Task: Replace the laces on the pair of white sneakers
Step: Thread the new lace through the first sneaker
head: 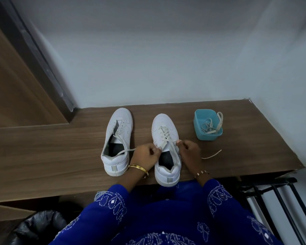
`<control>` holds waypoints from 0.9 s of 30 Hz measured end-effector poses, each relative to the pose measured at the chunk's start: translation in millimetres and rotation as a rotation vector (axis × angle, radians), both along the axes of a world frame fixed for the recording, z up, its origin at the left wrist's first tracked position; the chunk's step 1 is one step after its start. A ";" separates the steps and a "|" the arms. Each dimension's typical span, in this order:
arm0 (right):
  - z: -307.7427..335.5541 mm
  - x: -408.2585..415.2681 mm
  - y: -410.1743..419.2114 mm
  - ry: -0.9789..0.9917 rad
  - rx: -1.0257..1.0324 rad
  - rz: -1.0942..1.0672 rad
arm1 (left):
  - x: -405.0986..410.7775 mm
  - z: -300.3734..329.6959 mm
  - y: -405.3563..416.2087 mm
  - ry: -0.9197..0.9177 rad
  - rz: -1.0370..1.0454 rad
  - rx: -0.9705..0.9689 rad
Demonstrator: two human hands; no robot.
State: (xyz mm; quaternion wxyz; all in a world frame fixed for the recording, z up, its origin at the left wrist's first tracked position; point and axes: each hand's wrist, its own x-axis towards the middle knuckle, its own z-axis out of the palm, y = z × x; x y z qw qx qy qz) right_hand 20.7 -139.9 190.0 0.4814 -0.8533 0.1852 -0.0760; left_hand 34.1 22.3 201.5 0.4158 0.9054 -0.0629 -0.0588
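We see 2 white sneakers mid-frame: left sneaker (pixel 117 140) unlaced, right sneaker (pixel 167 149) half-laced. Left hand (pixel 145 154) and right hand (pixel 190 152) each pinch its lace (pixel 166 138), fingers curled.

Two sneakers (pixel 141 145) side by side; tub (pixel 208 125) to their right.

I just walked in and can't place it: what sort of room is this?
Probably a home entryway or shoe corner: a wooden bench against a plain wall, white sneakers being laced, a black metal rack beside it.
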 end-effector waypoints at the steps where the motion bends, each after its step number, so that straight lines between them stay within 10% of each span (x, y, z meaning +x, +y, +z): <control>1: 1.1 2.3 1.8 0.011 0.064 -0.010 | 0.0 0.2 -3.3 0.058 -0.010 0.036; 6: 15.5 8.2 4.8 0.021 0.531 -0.103 | -2.6 -3.0 -16.7 0.145 0.080 0.056; 14: 16.1 7.2 6.2 0.032 0.694 -0.156 | 2.8 2.0 -17.9 0.440 0.280 -0.304; 19: 16.9 5.9 8.5 0.021 0.705 -0.168 | 2.0 7.2 -17.1 0.317 0.115 0.058; 27: 14.0 5.1 11.4 0.019 0.711 -0.167 | -10.9 1.5 -30.8 0.288 0.064 0.105</control>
